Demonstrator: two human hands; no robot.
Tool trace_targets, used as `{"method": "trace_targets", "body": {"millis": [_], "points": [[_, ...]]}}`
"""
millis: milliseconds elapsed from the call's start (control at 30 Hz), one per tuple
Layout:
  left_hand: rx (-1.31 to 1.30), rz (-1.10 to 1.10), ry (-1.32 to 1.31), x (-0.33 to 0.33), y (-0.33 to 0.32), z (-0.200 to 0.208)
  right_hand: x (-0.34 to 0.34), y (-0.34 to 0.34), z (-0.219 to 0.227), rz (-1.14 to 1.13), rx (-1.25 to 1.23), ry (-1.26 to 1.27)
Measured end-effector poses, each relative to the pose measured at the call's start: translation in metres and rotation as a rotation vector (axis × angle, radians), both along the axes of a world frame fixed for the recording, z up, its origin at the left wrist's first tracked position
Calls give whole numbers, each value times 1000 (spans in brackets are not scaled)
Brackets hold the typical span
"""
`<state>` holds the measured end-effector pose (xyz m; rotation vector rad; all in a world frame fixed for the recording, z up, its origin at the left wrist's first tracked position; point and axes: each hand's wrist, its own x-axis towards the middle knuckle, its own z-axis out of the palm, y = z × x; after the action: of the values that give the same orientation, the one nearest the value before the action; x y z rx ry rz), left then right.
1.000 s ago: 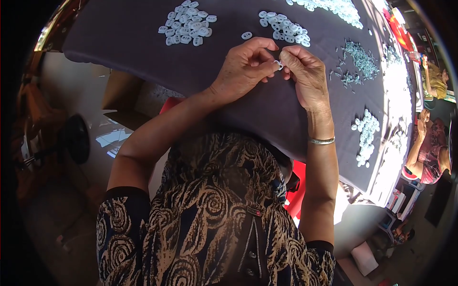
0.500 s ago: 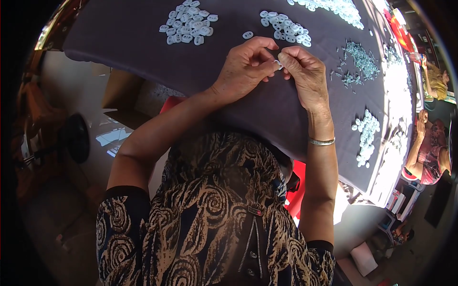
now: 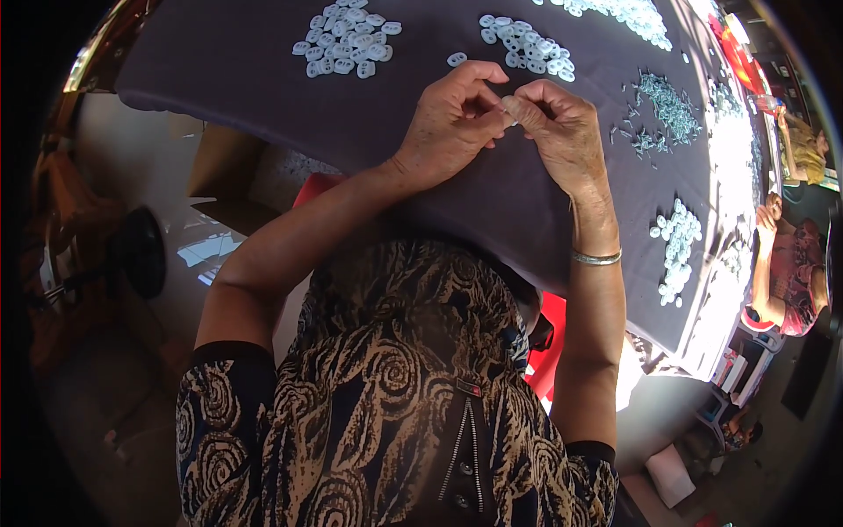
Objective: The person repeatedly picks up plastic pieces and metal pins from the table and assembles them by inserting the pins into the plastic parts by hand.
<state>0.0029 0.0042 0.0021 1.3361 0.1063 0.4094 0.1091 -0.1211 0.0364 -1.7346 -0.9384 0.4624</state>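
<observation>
Over the dark tablecloth (image 3: 386,132) my left hand (image 3: 450,123) and my right hand (image 3: 562,132) meet fingertip to fingertip. Both pinch a small white plastic piece (image 3: 512,124), mostly covered by the fingers. The left index finger arches above it. Just beyond the left hand lies a single white oval piece with two holes (image 3: 457,60). Similar pieces form a pile (image 3: 527,46) past the hands and a larger pile (image 3: 345,39) farther left. To the right of my right hand is a heap of small grey-green pin-like parts (image 3: 667,107).
Small white parts (image 3: 676,250) lie near the table's right side, and a big white heap (image 3: 628,18) at the far edge. An open cardboard box (image 3: 228,167) stands below the left table edge. Another person (image 3: 790,263) sits across at the right.
My right thumb has come over the white piece, so less of it shows. Both hands stay nearly in place. The person at the right has shifted an arm.
</observation>
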Motion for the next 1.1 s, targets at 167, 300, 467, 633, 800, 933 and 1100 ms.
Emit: {"method": "trace_targets", "body": {"millis": [167, 300, 467, 633, 800, 933, 1100], "points": [[42, 9, 42, -1, -1, 5, 2, 0, -1, 23, -29, 2], [43, 7, 35, 1, -1, 7, 2, -2, 2, 33, 19, 22], [19, 15, 22, 1, 0, 7, 5, -11, 25, -197, 53, 116], [99, 25, 16, -1, 1, 8, 33, -50, 34, -291, 128, 94], [100, 37, 11, 0, -1, 9, 37, -72, 23, -227, -159, -65], [84, 49, 14, 1, -2, 8, 29, -66, 19, -237, -347, -165], [78, 51, 10, 0, -4, 8, 20, -48, 18, -268, -441, -240]]}}
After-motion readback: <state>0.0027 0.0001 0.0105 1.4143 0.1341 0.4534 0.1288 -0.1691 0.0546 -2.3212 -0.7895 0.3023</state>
